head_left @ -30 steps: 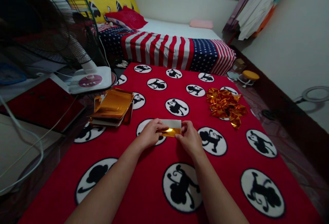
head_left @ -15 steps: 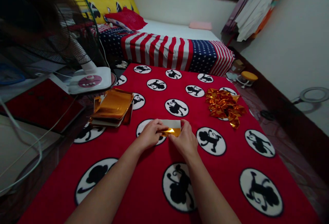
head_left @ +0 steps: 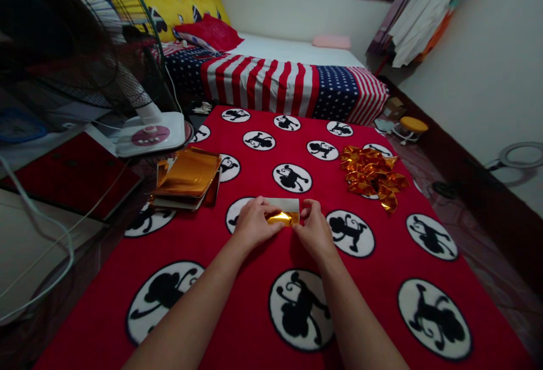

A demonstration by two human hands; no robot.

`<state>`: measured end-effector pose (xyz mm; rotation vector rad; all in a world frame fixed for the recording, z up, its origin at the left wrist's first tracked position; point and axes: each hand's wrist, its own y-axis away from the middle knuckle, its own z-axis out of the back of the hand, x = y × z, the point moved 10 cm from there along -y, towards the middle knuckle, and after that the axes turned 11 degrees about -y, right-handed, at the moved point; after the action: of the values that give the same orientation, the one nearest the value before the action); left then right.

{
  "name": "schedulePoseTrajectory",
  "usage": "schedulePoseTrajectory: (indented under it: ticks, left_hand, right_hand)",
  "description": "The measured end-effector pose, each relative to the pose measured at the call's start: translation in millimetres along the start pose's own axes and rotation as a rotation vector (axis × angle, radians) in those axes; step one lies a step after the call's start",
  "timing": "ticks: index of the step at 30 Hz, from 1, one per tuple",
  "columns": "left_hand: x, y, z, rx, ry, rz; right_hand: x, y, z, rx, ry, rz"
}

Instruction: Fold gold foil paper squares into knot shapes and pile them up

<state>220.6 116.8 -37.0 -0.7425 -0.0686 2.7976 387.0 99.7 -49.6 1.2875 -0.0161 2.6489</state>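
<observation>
A partly folded sheet of gold foil paper (head_left: 285, 216) lies on the red cloth in front of me, its white side showing along the far edge and shiny gold along the near one. My left hand (head_left: 255, 222) presses on its left part, fingers on top and thumb along the near edge. At the right end my right hand (head_left: 313, 227) pinches the near right corner between thumb and curled fingers. To the left sits a stack of flat gold foil sheets (head_left: 190, 173). Off to the right is a heap of folded gold foil pieces (head_left: 371, 172).
The red cloth (head_left: 237, 325) with monkey prints covers the surface under my hands. A fan (head_left: 148, 132) stands at the left, near white cables. Beyond are a bed (head_left: 271, 81) with a flag-patterned cover and a yellow stool (head_left: 413, 125).
My right hand has shifted slightly right, its thumb now at the sheet's near right corner. The left thumb has come forward onto the gold edge. The sheet stays in about the same place.
</observation>
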Motion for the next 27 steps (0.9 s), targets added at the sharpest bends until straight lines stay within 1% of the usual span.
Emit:
schedulePoseTrajectory:
  ticks: [2,5,8,11,16,22,27]
  left_hand:
    - [-5.2,3.0,4.7,-0.058,-0.069,0.048]
    - [-8.4,4.8,6.3,-0.068,-0.105,0.086]
    - [-5.2,2.3,2.4,-0.009,-0.060,0.051]
    - [1.9,-0.6,-0.7,0.058,0.072,-0.012]
    - [9.6,-1.9,2.4,0.117,0.245,-0.075]
    - [13.7,-1.8,4.5,0.138,0.291,-0.100]
    - [21.3,-3.2,-0.4,0.183,0.404,-0.047]
  right_hand:
    - [0.9,0.6,0.4,-0.002,0.003,0.000]
    - [0.9,0.8,-0.3,0.008,-0.001,-0.002]
    - [0.6,0.7,-0.3,0.010,0.001,0.001]
    - [1.0,0.6,0.6,0.002,0.004,0.009]
    - [1.1,-0.3,0.5,0.002,-0.008,0.010]
    - [1.6,-0.8,0.7,0.004,0.029,-0.008]
    - [5.9,1.5,2.8,0.008,0.061,-0.039]
